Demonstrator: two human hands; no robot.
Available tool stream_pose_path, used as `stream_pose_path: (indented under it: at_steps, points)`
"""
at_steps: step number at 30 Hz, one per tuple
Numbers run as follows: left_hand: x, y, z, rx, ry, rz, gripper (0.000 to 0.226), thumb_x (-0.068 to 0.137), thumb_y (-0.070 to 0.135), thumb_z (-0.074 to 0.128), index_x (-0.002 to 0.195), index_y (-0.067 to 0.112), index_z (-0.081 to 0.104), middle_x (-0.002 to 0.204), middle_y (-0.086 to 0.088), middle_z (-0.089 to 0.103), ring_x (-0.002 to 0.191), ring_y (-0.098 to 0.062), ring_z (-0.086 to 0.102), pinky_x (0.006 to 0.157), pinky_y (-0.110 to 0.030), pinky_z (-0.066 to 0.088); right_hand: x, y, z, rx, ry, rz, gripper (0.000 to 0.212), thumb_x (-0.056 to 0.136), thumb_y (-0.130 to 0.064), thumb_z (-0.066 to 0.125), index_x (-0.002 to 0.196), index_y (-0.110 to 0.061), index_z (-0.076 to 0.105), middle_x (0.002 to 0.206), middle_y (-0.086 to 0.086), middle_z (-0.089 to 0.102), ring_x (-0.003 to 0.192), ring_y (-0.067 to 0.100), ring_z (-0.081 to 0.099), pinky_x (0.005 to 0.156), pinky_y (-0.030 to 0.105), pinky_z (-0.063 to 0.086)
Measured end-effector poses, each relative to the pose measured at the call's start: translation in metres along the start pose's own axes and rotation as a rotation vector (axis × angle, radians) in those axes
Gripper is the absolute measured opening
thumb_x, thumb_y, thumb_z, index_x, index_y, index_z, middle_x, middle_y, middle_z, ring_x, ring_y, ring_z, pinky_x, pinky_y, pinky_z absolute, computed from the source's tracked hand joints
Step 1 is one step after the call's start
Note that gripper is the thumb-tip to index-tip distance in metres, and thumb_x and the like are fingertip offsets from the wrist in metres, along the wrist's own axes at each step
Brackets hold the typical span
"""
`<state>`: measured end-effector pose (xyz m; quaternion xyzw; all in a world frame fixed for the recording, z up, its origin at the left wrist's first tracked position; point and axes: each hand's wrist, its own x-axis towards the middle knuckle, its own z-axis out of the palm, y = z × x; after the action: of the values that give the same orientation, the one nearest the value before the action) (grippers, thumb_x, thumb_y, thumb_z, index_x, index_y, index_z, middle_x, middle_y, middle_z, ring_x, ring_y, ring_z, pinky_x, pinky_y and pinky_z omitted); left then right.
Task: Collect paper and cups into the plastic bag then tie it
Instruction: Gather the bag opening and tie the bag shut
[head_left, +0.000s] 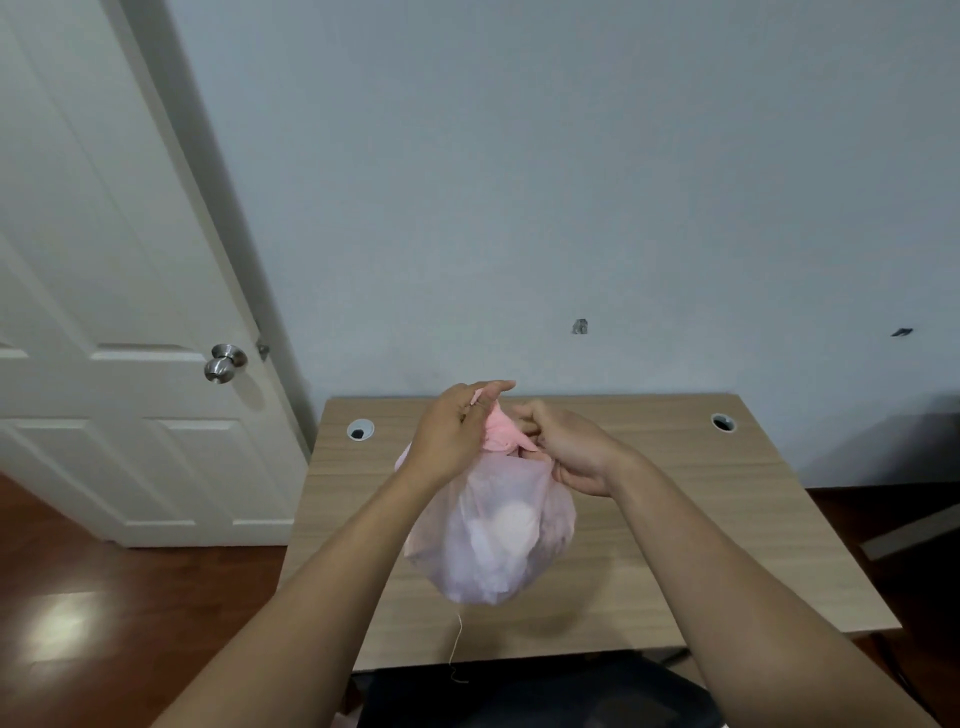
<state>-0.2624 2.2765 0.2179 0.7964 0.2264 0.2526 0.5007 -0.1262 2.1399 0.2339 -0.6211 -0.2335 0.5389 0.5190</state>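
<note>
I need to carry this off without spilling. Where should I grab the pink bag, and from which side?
Probably the bunched neck of the pink bag, from above: the film gathers there into a narrow twist, where the left hand and right hand pinch it, while the body below bulges full.

Looking like a room in a home, maybe a study. White panelled door (104, 260) with round steel knob (224, 362) is sitting in a pale blue wall (571, 156). Wood-grain desk (701, 493) with cable grommet (360, 429) is standing on glossy reddish wood floor (78, 597).
</note>
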Motion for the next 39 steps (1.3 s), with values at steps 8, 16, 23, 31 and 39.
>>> stream_pose_path:
  at_steps: [8,16,23,31,39]
  points:
    - [-0.010,-0.024,-0.003,-0.315,-0.127,-0.345,0.048,0.106,0.050,0.063,0.115,0.006,0.080,0.076,-0.014,0.066,0.059,-0.005,0.052,0.060,-0.026,0.041,0.008,0.035,0.006,-0.145,-0.254,-0.020,0.021,0.088,-0.006,0.065,0.101,-0.013,0.080,0.112,0.014,0.063,0.109,0.026,0.050,0.100,0.042,0.036]
    - [-0.017,-0.039,-0.005,-0.502,-0.173,-0.506,0.037,0.106,0.039,0.067,0.114,0.006,0.081,0.105,-0.022,0.081,0.084,-0.023,0.073,0.077,-0.033,0.060,0.006,0.040,0.015,-0.304,-0.188,-0.117,0.031,0.100,-0.026,0.081,0.123,-0.007,0.072,0.125,0.015,0.078,0.110,0.019,0.072,0.100,0.039,0.057]
    - [-0.021,-0.053,-0.002,-0.454,-0.224,-0.521,0.046,0.109,0.035,0.062,0.071,0.012,0.073,0.066,-0.010,0.061,0.057,-0.019,0.051,0.060,-0.030,0.042,0.003,0.038,0.019,-0.533,0.048,-0.177,0.063,0.110,-0.064,0.047,0.091,-0.019,0.085,0.070,-0.010,0.071,0.064,0.006,0.055,0.068,0.023,0.045]
    - [-0.026,-0.088,0.005,-0.153,0.030,-0.567,0.036,0.103,0.050,0.067,0.094,0.022,0.088,0.087,-0.001,0.083,0.073,-0.012,0.068,0.067,-0.025,0.050,0.032,0.068,0.002,-0.847,0.367,-0.198,0.073,0.114,-0.058,0.036,0.089,-0.009,0.085,0.089,0.004,0.083,0.082,0.016,0.075,0.080,0.030,0.055]
    - [-0.033,-0.138,-0.016,0.242,0.148,-0.545,0.036,0.104,0.041,0.065,0.088,0.018,0.086,0.088,-0.005,0.082,0.088,-0.025,0.073,0.074,-0.031,0.050,0.052,0.118,-0.033,-1.104,0.495,0.101,0.076,0.102,-0.062,0.026,0.102,-0.010,0.082,0.107,0.020,0.079,0.102,0.040,0.074,0.088,0.041,0.058]
